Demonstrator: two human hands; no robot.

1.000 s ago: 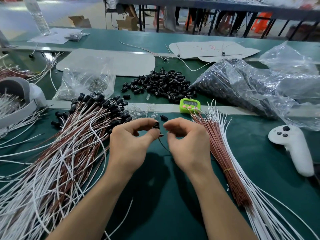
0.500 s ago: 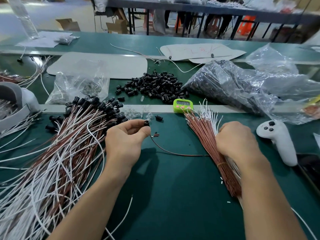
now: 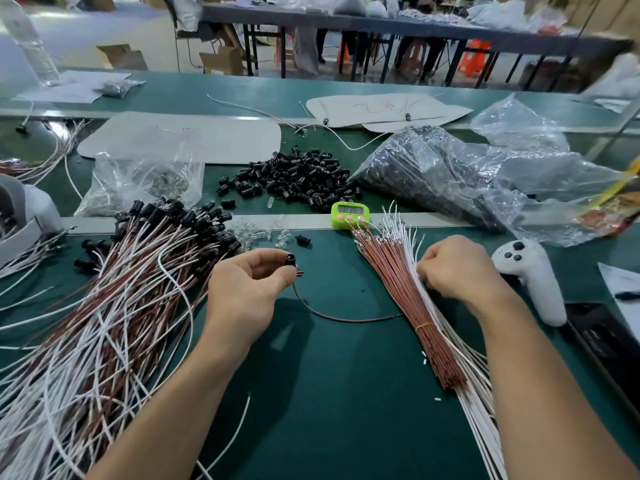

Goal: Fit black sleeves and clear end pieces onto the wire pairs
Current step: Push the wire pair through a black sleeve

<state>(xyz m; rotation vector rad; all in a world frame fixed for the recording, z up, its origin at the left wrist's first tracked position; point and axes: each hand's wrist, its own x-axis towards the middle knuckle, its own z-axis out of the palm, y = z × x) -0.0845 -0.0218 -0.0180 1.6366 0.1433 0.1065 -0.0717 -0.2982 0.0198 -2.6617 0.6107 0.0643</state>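
While the left hand pinches the tiny black sleeve on the limp, featherlight brown wire trailing across the counter, the right hand curls its fingers into the wire bundle, whose strands are probably easiest gripped near the tips.

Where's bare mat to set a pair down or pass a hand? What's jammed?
Free: green mat between the forearms, bordered by the finished wire heap left and banded wire bundle right; a brown wire from the left hand's black sleeve crosses its far end. Crowded: far strip with loose black sleeves, timer, plastic bags; controller at right.
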